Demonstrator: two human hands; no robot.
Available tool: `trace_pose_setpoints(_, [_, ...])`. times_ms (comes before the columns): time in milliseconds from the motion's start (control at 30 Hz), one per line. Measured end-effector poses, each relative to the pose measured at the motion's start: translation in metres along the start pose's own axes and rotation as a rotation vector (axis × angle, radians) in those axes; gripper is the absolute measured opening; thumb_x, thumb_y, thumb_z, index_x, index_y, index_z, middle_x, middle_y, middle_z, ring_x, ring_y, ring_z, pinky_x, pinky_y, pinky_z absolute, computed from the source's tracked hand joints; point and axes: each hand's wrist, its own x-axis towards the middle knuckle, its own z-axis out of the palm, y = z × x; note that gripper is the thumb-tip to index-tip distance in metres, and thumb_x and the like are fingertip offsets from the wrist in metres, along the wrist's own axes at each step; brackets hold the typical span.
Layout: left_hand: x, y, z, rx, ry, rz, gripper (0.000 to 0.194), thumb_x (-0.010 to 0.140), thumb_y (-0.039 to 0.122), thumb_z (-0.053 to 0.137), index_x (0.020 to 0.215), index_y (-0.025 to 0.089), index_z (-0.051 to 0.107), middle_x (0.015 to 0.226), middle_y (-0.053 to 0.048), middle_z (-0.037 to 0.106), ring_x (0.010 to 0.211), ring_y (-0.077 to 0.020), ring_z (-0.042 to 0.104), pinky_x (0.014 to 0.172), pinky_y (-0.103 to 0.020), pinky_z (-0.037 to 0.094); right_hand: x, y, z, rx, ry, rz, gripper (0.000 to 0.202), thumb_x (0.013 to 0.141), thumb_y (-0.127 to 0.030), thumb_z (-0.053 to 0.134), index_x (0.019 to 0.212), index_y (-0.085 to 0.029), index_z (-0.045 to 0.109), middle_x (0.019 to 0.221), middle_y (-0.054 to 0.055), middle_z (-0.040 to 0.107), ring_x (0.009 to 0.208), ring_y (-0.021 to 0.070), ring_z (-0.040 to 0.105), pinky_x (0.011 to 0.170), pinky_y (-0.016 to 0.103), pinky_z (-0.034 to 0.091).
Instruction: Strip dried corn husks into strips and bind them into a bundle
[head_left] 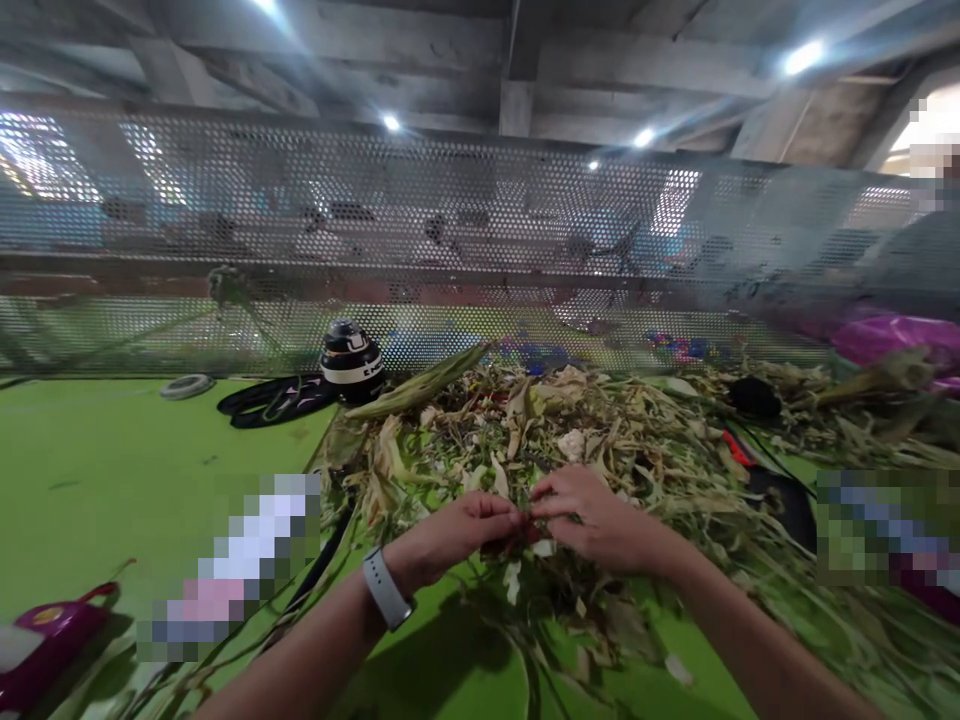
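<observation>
My left hand [466, 533] and my right hand [592, 520] meet fingertip to fingertip over a heap of dried husks, leaves and stems [600, 440] on a green table [112, 470]. Both pinch a small dark reddish piece [525, 530] between them; what it is stays unclear. A grey watch band [386, 588] sits on my left wrist. The heap spreads from the middle of the table to the right edge of the view.
A black-and-white helmet [351, 362] and dark straps [274, 398] lie at the back left, next to a flat ring [186, 385]. A perforated metal screen [480, 240] walls the far side. A magenta item [45, 640] lies near left; pink plastic [892, 335] sits far right.
</observation>
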Motion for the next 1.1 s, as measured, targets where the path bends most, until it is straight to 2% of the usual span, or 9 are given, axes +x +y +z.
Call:
trace_pose_setpoints(67, [0.000, -0.001, -0.001, 0.017, -0.020, 0.012, 0.035, 0.074, 0.045, 0.061, 0.082, 0.012, 0.071, 0.054, 0.003, 0.049, 0.053, -0.0080, 0.037, 0.053, -0.022, 0.025, 0.005, 0.003, 0.001, 0.066, -0.041, 0.000, 0.038, 0.079, -0.013, 0.043, 0.108, -0.023, 0.065, 0.119, 0.007, 0.059, 0.109, 0.0224, 0.049, 0.094, 0.039, 0.034])
trace_pose_setpoints(133, [0.000, -0.001, -0.002, 0.034, -0.027, 0.012, 0.035, 0.074, 0.045, 0.061, 0.084, 0.012, 0.071, 0.055, 0.003, 0.049, 0.053, -0.0079, 0.037, 0.053, -0.022, 0.026, 0.010, 0.004, 0.001, 0.137, -0.046, 0.003, 0.041, 0.080, -0.013, 0.043, 0.115, -0.020, 0.061, 0.123, 0.008, 0.056, 0.114, 0.0224, 0.047, 0.096, 0.039, 0.035])
trace_pose_setpoints(267, [0.001, -0.001, -0.002, 0.034, -0.018, 0.023, 0.036, 0.074, 0.045, 0.061, 0.080, 0.012, 0.071, 0.054, 0.003, 0.048, 0.053, -0.0076, 0.036, 0.052, -0.022, 0.026, 0.013, 0.004, 0.000, 0.267, -0.016, -0.046, 0.030, 0.083, -0.019, 0.045, 0.104, -0.019, 0.066, 0.110, 0.008, 0.065, 0.106, 0.0200, 0.054, 0.092, 0.035, 0.040])
trace_pose_setpoints(367, [0.000, 0.001, -0.002, 0.014, 0.001, 0.034, 0.036, 0.074, 0.045, 0.062, 0.080, 0.011, 0.071, 0.054, 0.003, 0.048, 0.053, -0.0072, 0.036, 0.051, -0.021, 0.025, 0.011, 0.003, 0.002, 0.224, 0.016, -0.076, 0.024, 0.079, -0.019, 0.051, 0.097, -0.018, 0.067, 0.101, 0.008, 0.067, 0.099, 0.0209, 0.057, 0.093, 0.038, 0.037])
trace_pose_setpoints(567, [-0.001, 0.003, -0.003, 0.010, 0.041, 0.012, 0.032, 0.073, 0.043, 0.064, 0.070, 0.011, 0.068, 0.052, 0.004, 0.049, 0.050, -0.0059, 0.036, 0.050, -0.021, 0.025, 0.008, -0.002, 0.003, 0.086, 0.029, -0.099, 0.018, 0.078, -0.015, 0.052, 0.088, -0.020, 0.066, 0.088, 0.004, 0.069, 0.089, 0.0187, 0.059, 0.103, 0.047, 0.019])
trace_pose_setpoints(733, [0.000, 0.001, -0.006, -0.062, 0.032, -0.039, 0.031, 0.072, 0.042, 0.065, 0.075, 0.011, 0.068, 0.062, 0.000, 0.061, 0.053, -0.0069, 0.047, 0.054, -0.021, 0.033, 0.006, 0.000, 0.001, 0.000, 0.096, -0.116, 0.012, 0.079, -0.016, 0.051, 0.080, -0.020, 0.063, 0.084, 0.004, 0.068, 0.085, 0.0179, 0.059, 0.104, 0.048, 0.016])
trace_pose_setpoints(833, [0.001, 0.001, -0.007, -0.128, 0.011, -0.097, 0.030, 0.070, 0.041, 0.066, 0.079, 0.012, 0.068, 0.071, -0.002, 0.067, 0.052, -0.0067, 0.052, 0.050, -0.020, 0.032, 0.004, 0.002, -0.002, 0.013, 0.129, -0.137, 0.011, 0.079, -0.015, 0.051, 0.079, -0.020, 0.061, 0.085, 0.004, 0.067, 0.085, 0.0176, 0.058, 0.102, 0.046, 0.021])
trace_pose_setpoints(967, [0.003, 0.001, -0.007, -0.263, 0.042, -0.133, 0.025, 0.066, 0.035, 0.069, 0.076, 0.012, 0.067, 0.071, -0.002, 0.066, 0.049, -0.0050, 0.052, 0.043, -0.018, 0.027, 0.001, -0.003, -0.006, 0.078, 0.167, -0.181, 0.010, 0.077, -0.014, 0.053, 0.079, -0.020, 0.060, 0.092, 0.005, 0.066, 0.091, 0.0184, 0.056, 0.094, 0.039, 0.035])
trace_pose_setpoints(1100, [0.007, -0.002, -0.006, -0.355, 0.027, -0.130, 0.018, 0.065, 0.026, 0.069, 0.074, 0.011, 0.067, 0.069, -0.002, 0.066, 0.049, -0.0042, 0.051, 0.041, -0.016, 0.026, -0.002, -0.010, -0.009, 0.149, 0.125, -0.208, 0.010, 0.077, -0.015, 0.054, 0.077, -0.021, 0.062, 0.103, 0.005, 0.063, 0.101, 0.0188, 0.053, 0.090, 0.036, 0.038])
